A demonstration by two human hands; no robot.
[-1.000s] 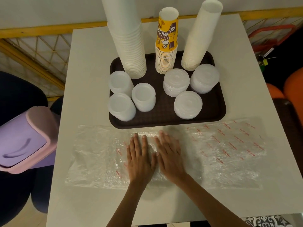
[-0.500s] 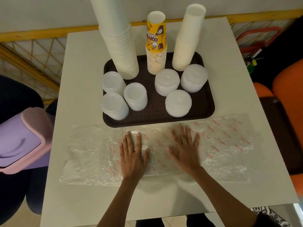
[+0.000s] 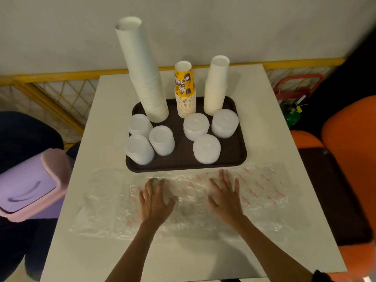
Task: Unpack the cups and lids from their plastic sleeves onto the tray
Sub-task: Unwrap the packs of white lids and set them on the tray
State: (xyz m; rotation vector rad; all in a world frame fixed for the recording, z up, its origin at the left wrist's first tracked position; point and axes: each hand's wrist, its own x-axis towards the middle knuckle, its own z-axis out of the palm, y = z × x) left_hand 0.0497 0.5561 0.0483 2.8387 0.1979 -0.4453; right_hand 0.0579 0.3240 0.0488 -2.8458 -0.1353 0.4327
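A dark brown tray [image 3: 234, 159] sits in the middle of the white table. On it stand a tall white cup stack [image 3: 142, 74], a yellow printed cup stack [image 3: 184, 92] and a shorter white cup stack [image 3: 216, 86]. Several stacks of translucent lids [image 3: 206, 148] fill the tray's front half. Flattened clear plastic sleeves [image 3: 264, 186] with red print lie on the table in front of the tray. My left hand [image 3: 155, 198] and my right hand [image 3: 225, 194] press flat on the plastic, fingers spread, about a hand's width apart.
A lilac and pink swing-lid bin [image 3: 30, 184] stands at the table's left edge. Orange seats [image 3: 350, 143] are at the right. A wall and a yellow railing [image 3: 61, 76] run behind the white table [image 3: 262, 123].
My hands have slid apart over the plastic, the right one moving right. The view has tilted up, showing more of the cup stacks and wall.
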